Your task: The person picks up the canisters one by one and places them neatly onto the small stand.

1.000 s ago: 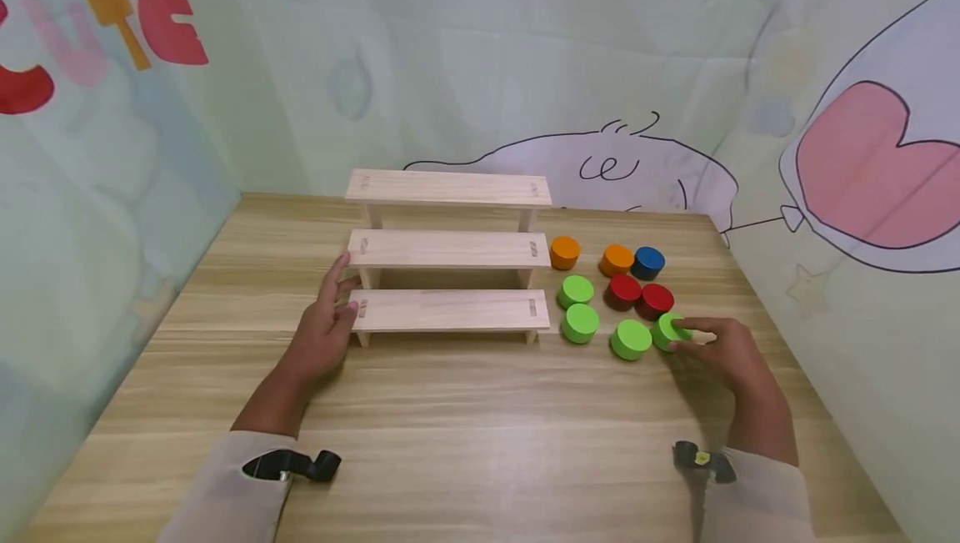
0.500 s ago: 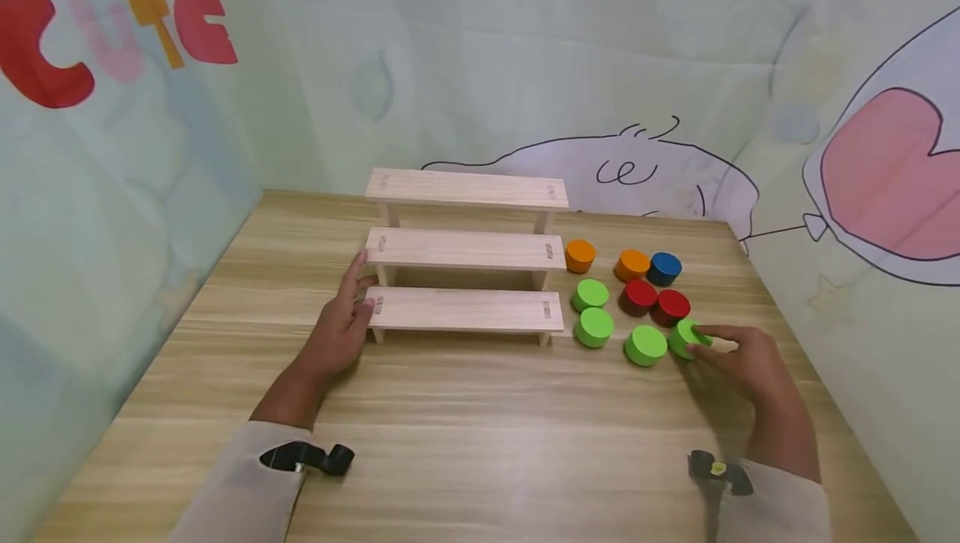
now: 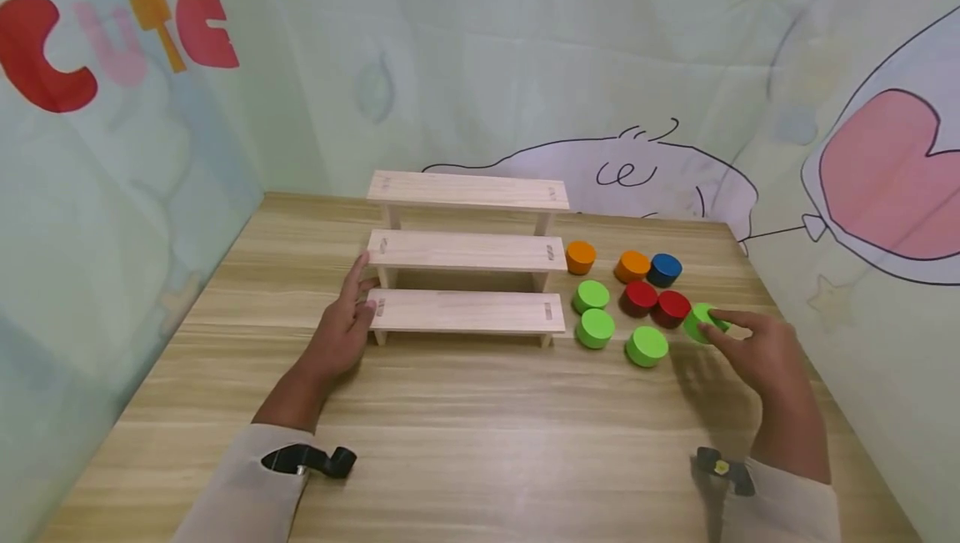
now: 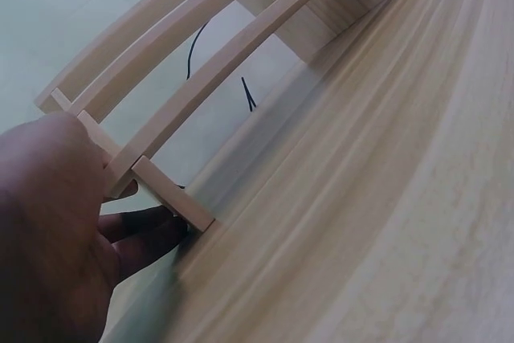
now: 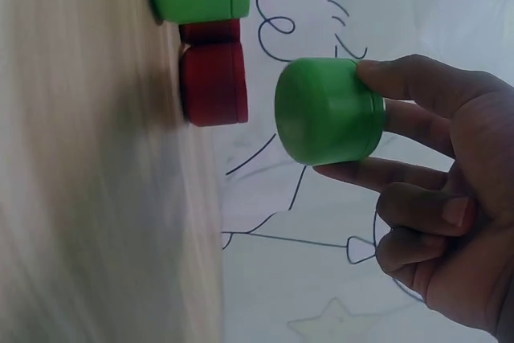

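over at the table (image 3: 480,443), the step in hand looks to me like a lift; the right hand (image 3: 761,351) pinches a green block (image 5: 321,114) between thumb and fingers, off the surface, at the right edge of the group; the left hand (image 3: 341,334) grips the left end of the shelf (image 3: 465,249), perhaps steadying it; the next move, i'd say, calls for a firm pinch and a path clear of the neighbours; counting from here, four greens (image 3: 596,329), one held, three standing; two reds (image 3: 639,298), side by side; two oranges (image 3: 633,266), one beside the shelf; one blue (image 3: 664,270); one shelf, with three boards (image 3: 465,311).
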Motion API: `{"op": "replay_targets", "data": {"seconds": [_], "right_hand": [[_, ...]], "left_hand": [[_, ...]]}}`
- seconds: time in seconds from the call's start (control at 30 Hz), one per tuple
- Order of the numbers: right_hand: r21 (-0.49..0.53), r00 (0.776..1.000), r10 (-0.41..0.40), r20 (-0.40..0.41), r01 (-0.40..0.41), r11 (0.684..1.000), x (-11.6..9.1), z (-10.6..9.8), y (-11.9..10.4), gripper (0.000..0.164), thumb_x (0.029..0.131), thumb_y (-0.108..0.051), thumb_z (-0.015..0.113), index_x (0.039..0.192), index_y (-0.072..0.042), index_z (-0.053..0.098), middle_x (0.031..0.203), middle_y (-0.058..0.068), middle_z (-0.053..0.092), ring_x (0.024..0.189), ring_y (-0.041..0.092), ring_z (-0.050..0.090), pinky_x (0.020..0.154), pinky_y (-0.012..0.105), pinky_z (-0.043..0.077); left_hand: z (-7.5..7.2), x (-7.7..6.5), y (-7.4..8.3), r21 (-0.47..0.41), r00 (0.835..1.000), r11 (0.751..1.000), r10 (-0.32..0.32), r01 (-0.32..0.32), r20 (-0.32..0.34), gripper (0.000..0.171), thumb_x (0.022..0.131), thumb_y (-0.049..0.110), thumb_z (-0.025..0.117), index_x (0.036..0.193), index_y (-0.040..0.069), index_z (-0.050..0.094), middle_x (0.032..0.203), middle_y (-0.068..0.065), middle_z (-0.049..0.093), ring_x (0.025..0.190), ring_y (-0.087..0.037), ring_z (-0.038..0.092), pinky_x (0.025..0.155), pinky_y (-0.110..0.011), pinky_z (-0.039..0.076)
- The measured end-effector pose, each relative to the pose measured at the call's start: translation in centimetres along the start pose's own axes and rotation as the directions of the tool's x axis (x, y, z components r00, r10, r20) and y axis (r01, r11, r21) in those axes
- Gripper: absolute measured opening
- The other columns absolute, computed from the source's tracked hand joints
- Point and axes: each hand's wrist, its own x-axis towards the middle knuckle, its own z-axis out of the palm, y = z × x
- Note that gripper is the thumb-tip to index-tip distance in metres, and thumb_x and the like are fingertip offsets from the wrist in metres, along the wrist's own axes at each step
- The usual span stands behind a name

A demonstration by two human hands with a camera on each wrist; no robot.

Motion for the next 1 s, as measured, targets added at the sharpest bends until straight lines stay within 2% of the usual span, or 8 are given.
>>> {"op": "replay_targets", "data": {"seconds": [0.1, 0.2, 0.33, 0.47, 0.67, 0.87, 1.0], "right_hand": [[0.001, 0.997, -0.038, -0.065, 0.038, 0.999, -0.1, -0.2, -0.7, 0.054, 0.106, -0.039, 0.072, 0.146, -0.003, 0.069, 0.153, 0.035, 0.059, 0.132, 0.056, 0.058, 0.096, 0.065, 0.058], [-0.005, 0.986, -0.103, -0.134, 0.104, 0.995, -0.1, -0.1, -1.7, 0.050, 0.105, -0.035, 0.073, 0.143, -0.003, 0.071, 0.147, 0.033, 0.065, 0.126, 0.055, 0.064, 0.096, 0.067, 0.059], [-0.008, 0.958, -0.193, -0.211, 0.195, 0.981, 0.2, 0.3, -3.2, 0.044, 0.104, -0.030, 0.075, 0.138, -0.002, 0.075, 0.139, 0.031, 0.071, 0.123, 0.053, 0.066, 0.097, 0.068, 0.059], [-0.050, 0.920, -0.282, -0.274, 0.279, 0.959, 0.7, 0.4, -4.4, 0.040, 0.102, -0.026, 0.077, 0.132, 0.001, 0.077, 0.133, 0.030, 0.074, 0.119, 0.053, 0.070, 0.094, 0.067, 0.060], [-0.114, 0.843, -0.405, -0.354, 0.391, 0.913, 1.6, 0.2, -6.3, 0.037, 0.100, -0.022, 0.077, 0.128, 0.002, 0.079, 0.127, 0.030, 0.076, 0.113, 0.053, 0.073, 0.087, 0.065, 0.061], [-0.135, 0.800, -0.429, -0.419, 0.412, 0.901, 2.1, 0.2, -8.9, 0.038, 0.101, -0.024, 0.077, 0.132, -0.003, 0.079, 0.129, 0.028, 0.077, 0.103, 0.049, 0.071, 0.080, 0.056, 0.058], [-0.090, 0.770, -0.433, -0.469, 0.446, 0.890, 2.9, 0.1, -10.7, 0.039, 0.101, -0.025, 0.077, 0.133, -0.004, 0.078, 0.131, 0.026, 0.077, 0.116, 0.046, 0.072, 0.086, 0.058, 0.062]], "left_hand": [[0.0, 0.0, 0.1, -0.026, 1.000, 1.000, -0.003, 0.003, 0.011, 0.074, 0.118, 0.012, 0.033, 0.177, 0.039, -0.003, 0.170, -0.032, 0.037, 0.156, -0.054, 0.041, 0.125, -0.072, 0.035], [-0.2, -0.1, 0.2, -0.024, 1.000, 1.000, -0.006, 0.006, 0.015, 0.074, 0.117, 0.011, 0.031, 0.177, 0.039, -0.003, 0.171, -0.033, 0.037, 0.157, -0.054, 0.039, 0.126, -0.072, 0.032], [-0.5, -0.3, 0.2, 0.000, 1.000, 1.000, -0.006, 0.006, 0.009, 0.075, 0.117, 0.008, 0.030, 0.177, 0.037, -0.005, 0.170, -0.034, 0.037, 0.157, -0.055, 0.038, 0.126, -0.073, 0.031], [-0.6, -0.3, 0.1, 0.001, 1.000, 1.000, 0.002, -0.002, 0.010, 0.075, 0.117, 0.008, 0.030, 0.177, 0.038, -0.005, 0.170, -0.034, 0.037, 0.157, -0.056, 0.038, 0.126, -0.073, 0.032], [-0.3, -0.3, 0.0, -0.003, 1.000, 1.000, 0.017, -0.017, 0.006, 0.076, 0.116, 0.006, 0.030, 0.177, 0.034, -0.004, 0.168, -0.036, 0.039, 0.155, -0.057, 0.041, 0.124, -0.073, 0.034], [-0.2, -0.1, -0.1, 0.005, 1.000, 1.000, 0.026, -0.026, 0.015, 0.075, 0.116, 0.007, 0.029, 0.177, 0.033, -0.005, 0.168, -0.036, 0.038, 0.155, -0.057, 0.040, 0.124, -0.073, 0.034], [0.0, 0.2, -0.2, 0.010, 0.999, 1.000, 0.029, -0.029, 0.022, 0.075, 0.116, 0.006, 0.029, 0.177, 0.032, -0.006, 0.169, -0.036, 0.037, 0.155, -0.058, 0.039, 0.123, -0.074, 0.034]]}}
